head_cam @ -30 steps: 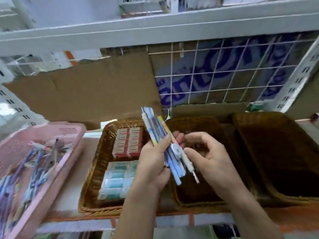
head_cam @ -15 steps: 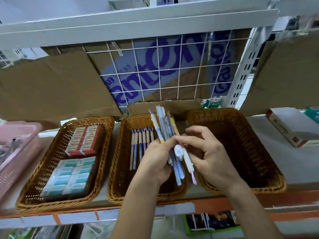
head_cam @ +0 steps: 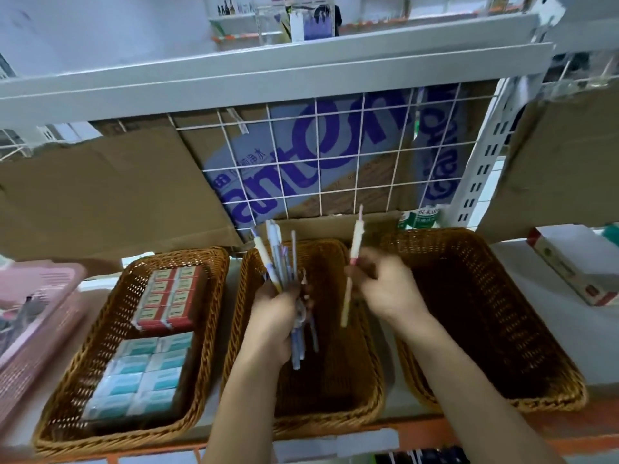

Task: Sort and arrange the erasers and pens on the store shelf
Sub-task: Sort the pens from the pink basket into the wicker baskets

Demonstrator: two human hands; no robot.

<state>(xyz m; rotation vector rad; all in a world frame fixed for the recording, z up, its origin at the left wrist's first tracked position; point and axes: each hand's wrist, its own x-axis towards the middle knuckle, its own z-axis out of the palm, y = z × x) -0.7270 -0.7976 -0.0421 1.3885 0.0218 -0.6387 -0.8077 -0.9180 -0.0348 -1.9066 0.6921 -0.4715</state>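
Holding one pen (head_cam: 355, 242) right hand (head_cam: 385, 289), bundle (head_cam: 279, 262) left hand (head_cam: 271, 323); three baskets (head_cam: 522, 313).

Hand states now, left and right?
Left hand: closed, gripping a bundle of blue and white pens.
Right hand: closed, pinching a single cream pen with pink ends.

I see rough woven wicker on the left basket (head_cam: 83, 380), middle basket (head_cam: 368, 380) and right basket (head_cam: 502, 329). The pink crate (head_cam: 43, 296) far left looks perforated plastic; the cardboard (head_cam: 100, 195) is matt, the wire grid (head_cam: 320, 158) white-coated metal, the erasers (head_cam: 140, 380) glossy-wrapped.
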